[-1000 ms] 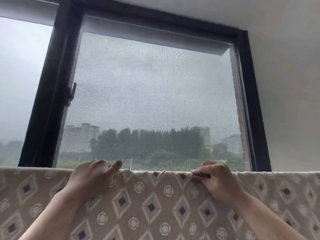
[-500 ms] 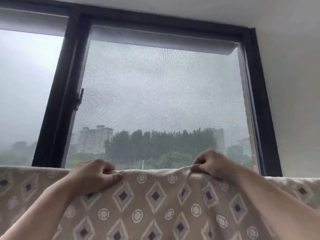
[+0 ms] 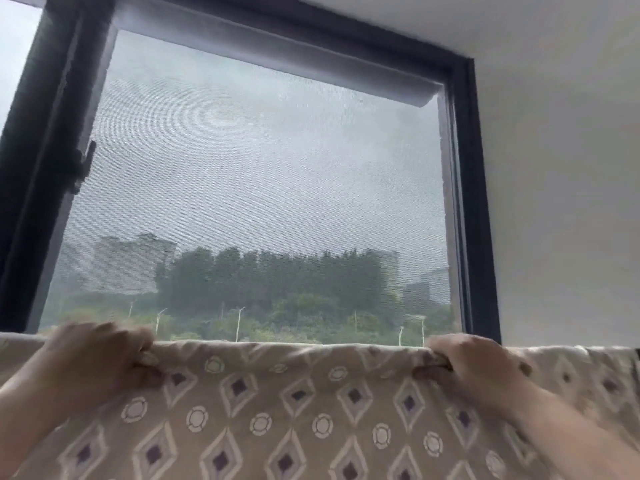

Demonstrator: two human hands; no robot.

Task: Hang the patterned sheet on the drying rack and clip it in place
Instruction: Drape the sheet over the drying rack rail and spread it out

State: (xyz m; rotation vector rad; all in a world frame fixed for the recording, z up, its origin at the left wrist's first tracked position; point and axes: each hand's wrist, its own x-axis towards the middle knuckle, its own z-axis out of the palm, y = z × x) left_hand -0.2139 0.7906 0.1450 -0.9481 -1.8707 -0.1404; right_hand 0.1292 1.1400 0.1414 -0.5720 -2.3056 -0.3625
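Both hands, the left hand (image 3: 100,362) and the right hand (image 3: 474,365), curl their fingers tight on the top fold of the tan diamond-patterned cloth sheet (image 3: 294,403) hanging below the window (rack hidden), so pulling evenly sideways should smooth it before clipping.

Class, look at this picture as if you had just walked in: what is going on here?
A person faces a black-framed window and holds up a beige fabric sheet patterned with diamonds and circles. The left hand and the right hand each grip its top edge, fingers curled over it, with the cloth stretched level between them. No drying rack bar or clip can be seen, so clipping appears not yet done.
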